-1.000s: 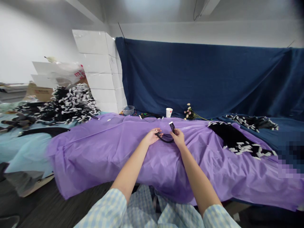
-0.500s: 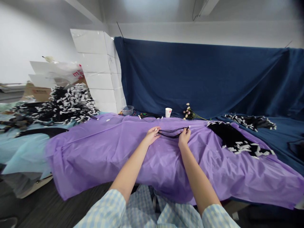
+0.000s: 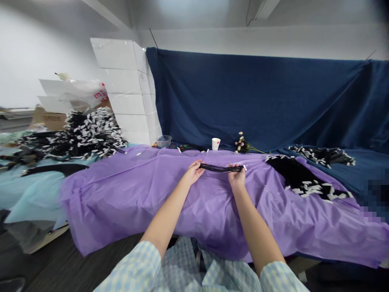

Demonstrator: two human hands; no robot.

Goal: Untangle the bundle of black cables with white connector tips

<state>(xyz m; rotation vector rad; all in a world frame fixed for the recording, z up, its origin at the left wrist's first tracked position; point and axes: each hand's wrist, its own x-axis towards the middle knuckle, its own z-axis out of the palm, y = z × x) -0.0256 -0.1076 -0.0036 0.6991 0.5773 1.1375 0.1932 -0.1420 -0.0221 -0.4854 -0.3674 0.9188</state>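
A bundle of thin black cords with a white tip at its right end stretches between my two hands, over the purple cloth. My left hand is closed around the bundle's left end. At the other end, my right hand grips the cords, its fingers wrapped near the white tip. The strands lie close together and sag slightly. To the right, a flat spread of similar black cords with white ends rests on the cloth. Whether the strands are wires or strings I cannot tell.
A big heap of white-tipped black cords lies at the left, before stacked white boxes. Along the back stand a paper cup, a clear bowl and flowers. Another cord pile lies at the back right.
The cords between my hands were loose and spread apart; now they run together in one tighter bundle. My right hand has shifted slightly down and right and turned.
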